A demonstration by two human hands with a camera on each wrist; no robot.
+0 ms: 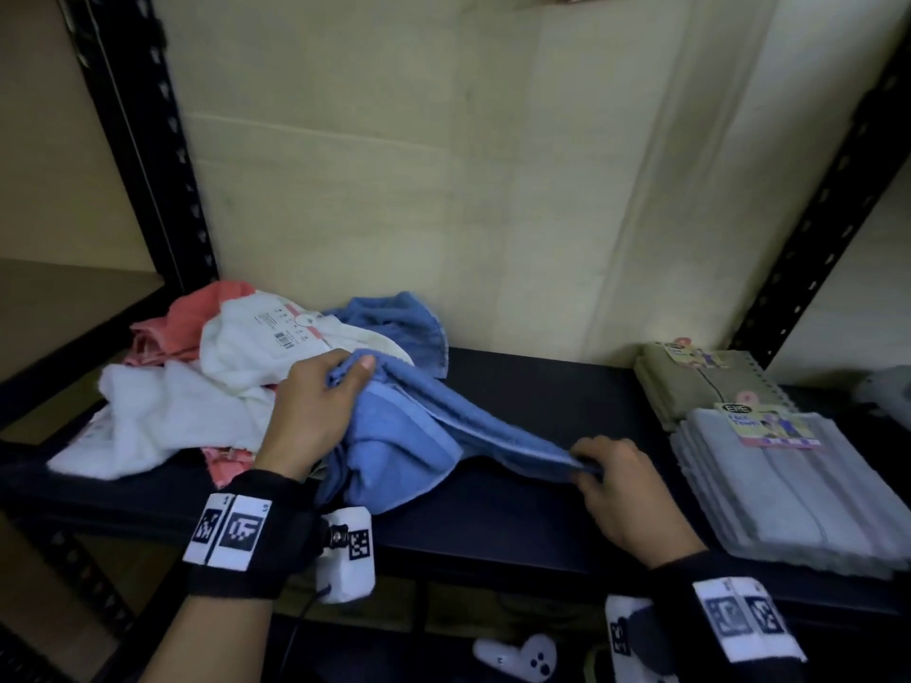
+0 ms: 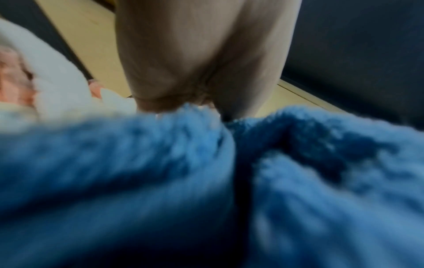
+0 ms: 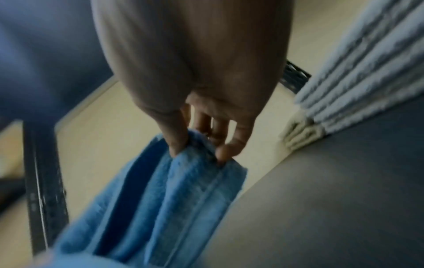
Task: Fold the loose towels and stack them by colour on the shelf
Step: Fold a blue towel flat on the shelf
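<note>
A blue towel (image 1: 419, 431) is stretched across the dark shelf (image 1: 517, 525) between both hands. My left hand (image 1: 315, 401) grips one bunched end beside the heap of loose towels; in the left wrist view the blue towel (image 2: 160, 181) fills the lower picture under my left hand (image 2: 195, 72). My right hand (image 1: 616, 480) pinches the other end low over the shelf; the right wrist view shows my right hand (image 3: 197, 148) with thumb and fingers closed on the blue towel (image 3: 172, 190). White towels (image 1: 172, 411), pink towels (image 1: 182, 322) and another blue towel (image 1: 399, 322) lie heaped at left.
Folded grey towels (image 1: 798, 495) with a label are stacked at the right, a beige stack (image 1: 700, 382) behind them. Black slotted uprights (image 1: 148, 155) frame the shelf, with a cream back panel (image 1: 443, 189). A white game controller (image 1: 517, 658) lies below the shelf.
</note>
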